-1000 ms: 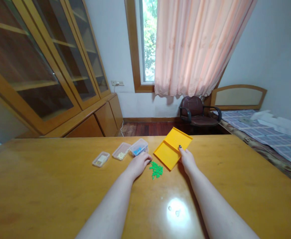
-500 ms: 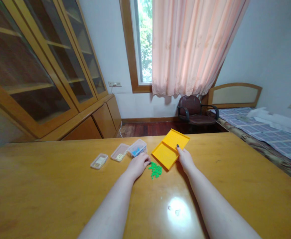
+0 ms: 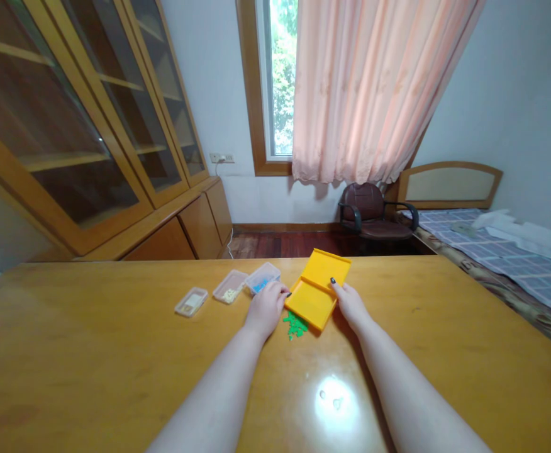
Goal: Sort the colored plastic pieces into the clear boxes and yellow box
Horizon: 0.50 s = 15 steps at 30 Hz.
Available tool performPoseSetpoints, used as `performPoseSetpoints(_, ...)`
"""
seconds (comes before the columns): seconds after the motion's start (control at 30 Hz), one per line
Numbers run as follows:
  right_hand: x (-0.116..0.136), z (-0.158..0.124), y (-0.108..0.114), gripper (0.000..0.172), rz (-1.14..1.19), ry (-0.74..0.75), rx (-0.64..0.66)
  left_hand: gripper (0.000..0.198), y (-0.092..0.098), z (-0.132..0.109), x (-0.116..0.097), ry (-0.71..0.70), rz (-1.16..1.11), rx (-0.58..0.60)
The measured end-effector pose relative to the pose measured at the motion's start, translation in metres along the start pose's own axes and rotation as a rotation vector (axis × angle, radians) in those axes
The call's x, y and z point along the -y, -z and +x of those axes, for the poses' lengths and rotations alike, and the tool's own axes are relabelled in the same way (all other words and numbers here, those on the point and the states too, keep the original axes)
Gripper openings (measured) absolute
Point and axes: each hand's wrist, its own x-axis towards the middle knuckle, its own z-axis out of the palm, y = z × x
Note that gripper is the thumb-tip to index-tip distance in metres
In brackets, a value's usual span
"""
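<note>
An open yellow box [image 3: 314,290] lies across the middle of the wooden table [image 3: 91,352], its near edge now over a small pile of green pieces [image 3: 295,326]. My left hand [image 3: 267,306] grips the box's left edge with curled fingers. My right hand [image 3: 348,302] holds its right edge, fingers closed on the rim. The box looks slightly lifted and tilted; its inside shows nothing.
Three small clear plastic tubs stand left of the box: one with blue pieces [image 3: 261,277], one with pale pieces [image 3: 229,287], and another [image 3: 191,301]. Beyond the table are a glass-fronted cabinet [image 3: 82,126], a dark armchair [image 3: 370,214] and a bed [image 3: 516,258].
The yellow box has slid left and towards me, partly covering the green pieces. My left hand left the pile and took the box's left edge. My right hand moved with the box.
</note>
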Motion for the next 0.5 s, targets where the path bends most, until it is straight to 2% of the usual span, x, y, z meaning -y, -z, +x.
performPoseSetpoints(0.07,0.0003,-0.0015,-0.0013,0.033,-0.032,-0.005,0.03,0.022,-0.0028,-0.001,-0.004,-0.009,0.019,-0.006)
performPoseSetpoints(0.23,0.0009,-0.0024,-0.0006,0.034,-0.061,-0.007,-0.025,0.036,-0.0096,-0.0018,0.0004,-0.022,0.007,0.103)
performPoseSetpoints(0.4,0.0055,-0.0032,0.0005,0.034,-0.078,0.012,-0.186,0.019,-0.0064,-0.0016,0.0039,-0.023,0.008,0.181)
performPoseSetpoints(0.5,0.0093,-0.0051,-0.0002,0.036,-0.038,0.02,-0.22,0.013,-0.0051,-0.0015,0.0039,-0.052,0.012,0.219)
